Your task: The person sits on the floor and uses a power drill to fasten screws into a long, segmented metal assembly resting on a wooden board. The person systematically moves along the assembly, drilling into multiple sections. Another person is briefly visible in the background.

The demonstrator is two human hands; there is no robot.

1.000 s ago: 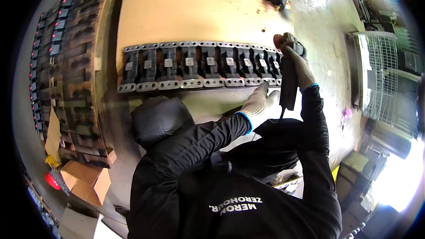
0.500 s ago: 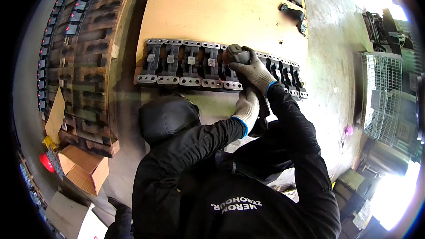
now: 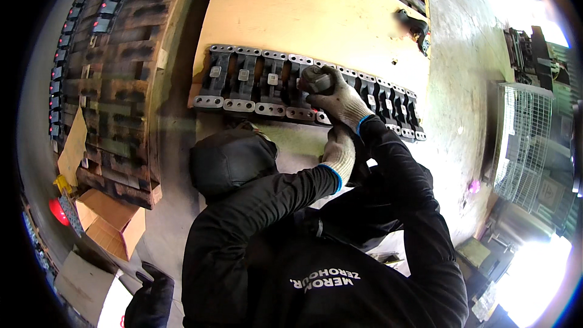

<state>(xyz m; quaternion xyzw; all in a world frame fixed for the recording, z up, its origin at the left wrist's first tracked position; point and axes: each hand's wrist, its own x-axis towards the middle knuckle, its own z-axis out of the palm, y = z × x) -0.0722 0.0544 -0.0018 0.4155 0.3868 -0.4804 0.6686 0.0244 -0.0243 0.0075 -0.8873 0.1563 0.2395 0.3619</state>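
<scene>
A row of black cast-metal brackets [image 3: 273, 79] with drilled pale end plates lies along the near edge of the tan board [image 3: 303, 9]. My right hand [image 3: 343, 100], in a light knit glove with a blue cuff, is closed around the rounded dark head of a hand-held tool [image 3: 317, 79]. That head sits over a bracket near the middle of the row. Just below, my left hand [image 3: 340, 149], gloved alike, has its fingers closed around the tool's lower part, mostly hidden by the hands. What kind of tool it is, I cannot make out.
At the board's far right lies a separate black metal part [image 3: 416, 27]. Wooden pallets [image 3: 121, 85] with rows of dark parts stand to the left, near an opened cardboard box [image 3: 109, 222]. A wire mesh cage [image 3: 525, 146] stands at the right.
The tool and both my hands have shifted a little left along the row of brackets, still gripping. The whole view has turned slightly.
</scene>
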